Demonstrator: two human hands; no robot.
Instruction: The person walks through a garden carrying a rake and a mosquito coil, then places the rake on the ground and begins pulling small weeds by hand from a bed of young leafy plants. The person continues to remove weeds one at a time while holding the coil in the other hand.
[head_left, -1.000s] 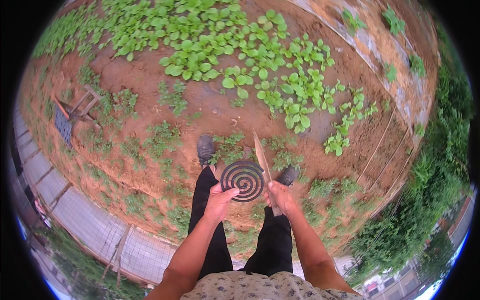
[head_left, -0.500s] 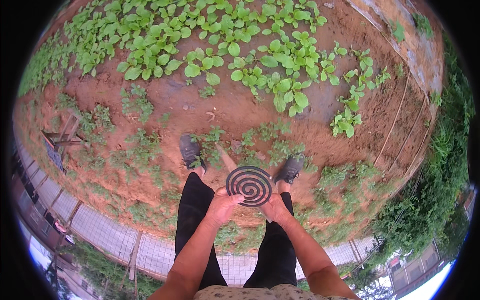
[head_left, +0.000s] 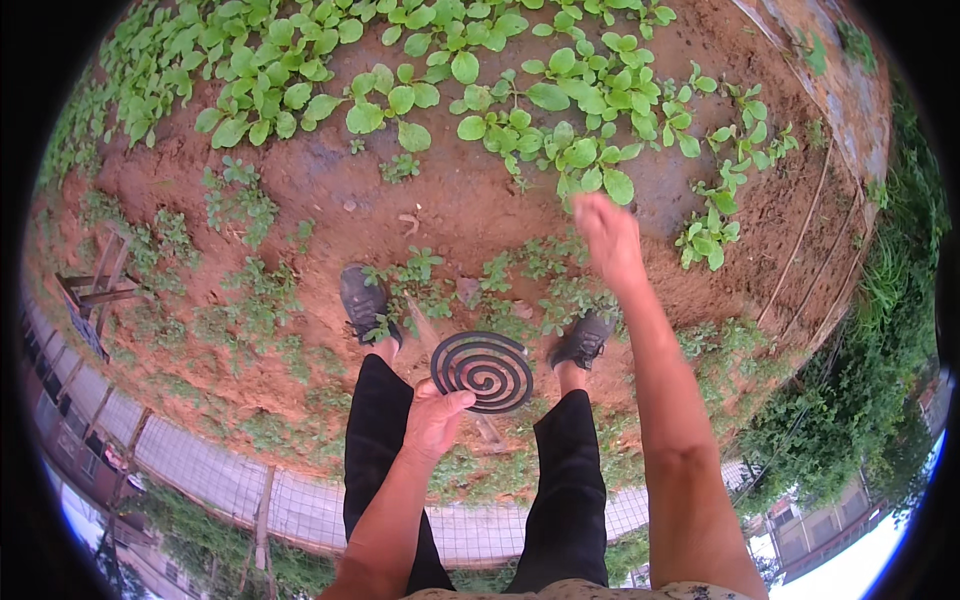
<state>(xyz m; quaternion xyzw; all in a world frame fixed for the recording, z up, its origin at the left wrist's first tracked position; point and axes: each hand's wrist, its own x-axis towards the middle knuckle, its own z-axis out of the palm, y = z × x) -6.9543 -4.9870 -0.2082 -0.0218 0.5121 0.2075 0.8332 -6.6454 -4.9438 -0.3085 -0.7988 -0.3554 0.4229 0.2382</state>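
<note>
While two hands [head_left: 435,420] work, one spiral coil [head_left: 482,372], two shoes [head_left: 362,300]

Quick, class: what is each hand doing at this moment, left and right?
Left hand: closed in a grip on the edge of the dark spiral coil.
Right hand: raised out over the soil, holding nothing visible; fingers blurred, so open or closed cannot be told.

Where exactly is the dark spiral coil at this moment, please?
In the head view, the spiral coil sits low centre, held by the left hand, above the gap between both shoes.
</note>
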